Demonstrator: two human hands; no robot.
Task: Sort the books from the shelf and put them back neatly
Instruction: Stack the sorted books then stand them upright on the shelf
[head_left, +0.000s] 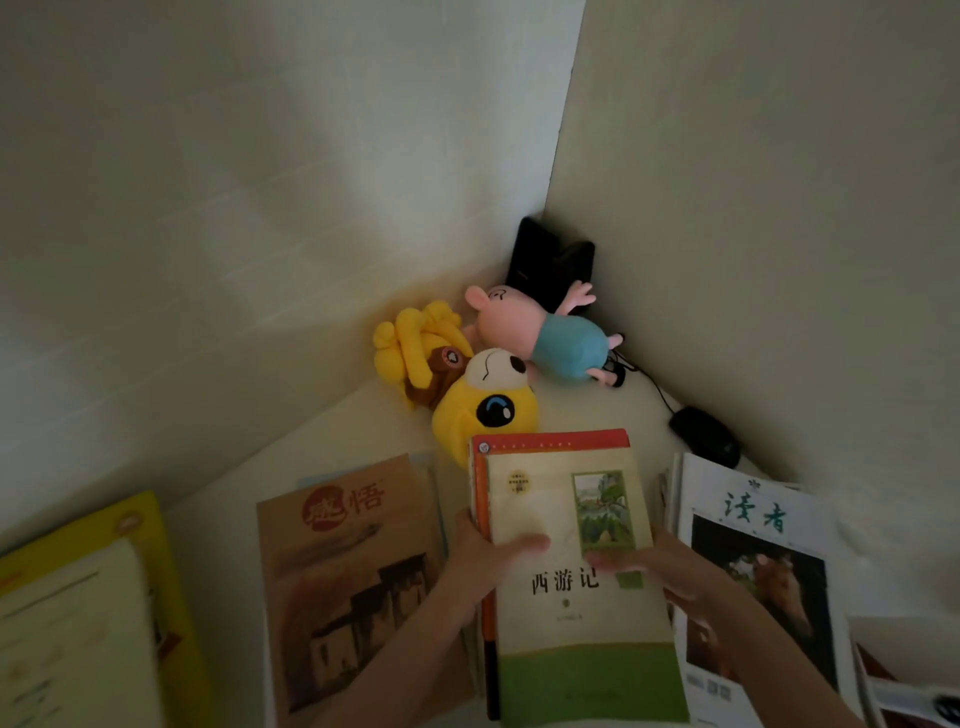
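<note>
Both hands are holding a cream and green paperback book (569, 629) by its sides: the left hand (480, 556) is gripping the left edge, the right hand (680, 577) the right, with the thumbs lying across the cover. It is resting on a red-orange book (550, 439), between a brown magazine (343, 571) and a white magazine (758, 519) on the white desk (311, 447). Beyond, a yellow plush toy (488, 410) and a pink pig plush (545, 332) are lying in the corner.
</note>
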